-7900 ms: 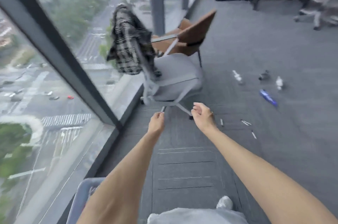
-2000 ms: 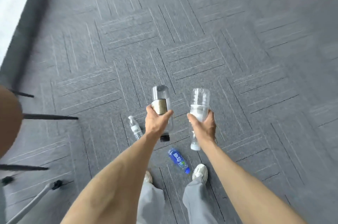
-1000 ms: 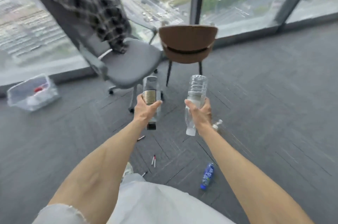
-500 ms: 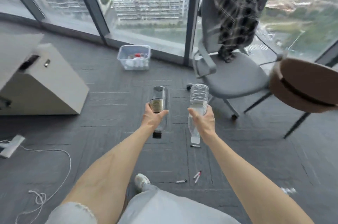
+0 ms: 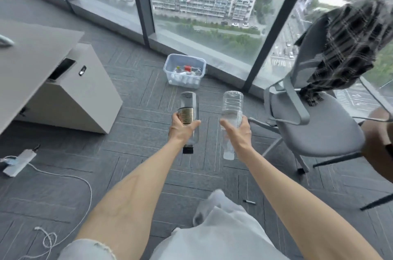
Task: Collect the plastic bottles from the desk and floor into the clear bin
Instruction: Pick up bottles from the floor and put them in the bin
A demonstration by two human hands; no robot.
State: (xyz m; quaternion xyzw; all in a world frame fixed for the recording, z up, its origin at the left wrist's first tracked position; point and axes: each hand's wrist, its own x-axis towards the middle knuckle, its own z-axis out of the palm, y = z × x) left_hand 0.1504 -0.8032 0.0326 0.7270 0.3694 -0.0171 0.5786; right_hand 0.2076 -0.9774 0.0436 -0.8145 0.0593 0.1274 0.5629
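My left hand [image 5: 181,130] grips a clear bottle with a gold label [image 5: 189,102], held upside down with its black cap toward me. In my right hand [image 5: 238,132] is a ribbed clear bottle [image 5: 231,102], also inverted, its white cap pointing down. Both are held out in front of me at about the same height. The clear bin [image 5: 170,64] stands on the carpet by the window, straight ahead beyond the bottles, with several bottles inside, one with a red cap.
A grey office chair [image 5: 314,128] with a plaid shirt [image 5: 348,47] over its back stands to the right, a brown chair [image 5: 380,142] beside it. A desk cabinet [image 5: 70,98] is at left. A power strip [image 5: 19,162] with white cable and a marker [image 5: 249,201] lie on the floor.
I have turned and stepped toward the window, so the bin now lies closer and near centre. The bottles stay gripped in both hands as before.
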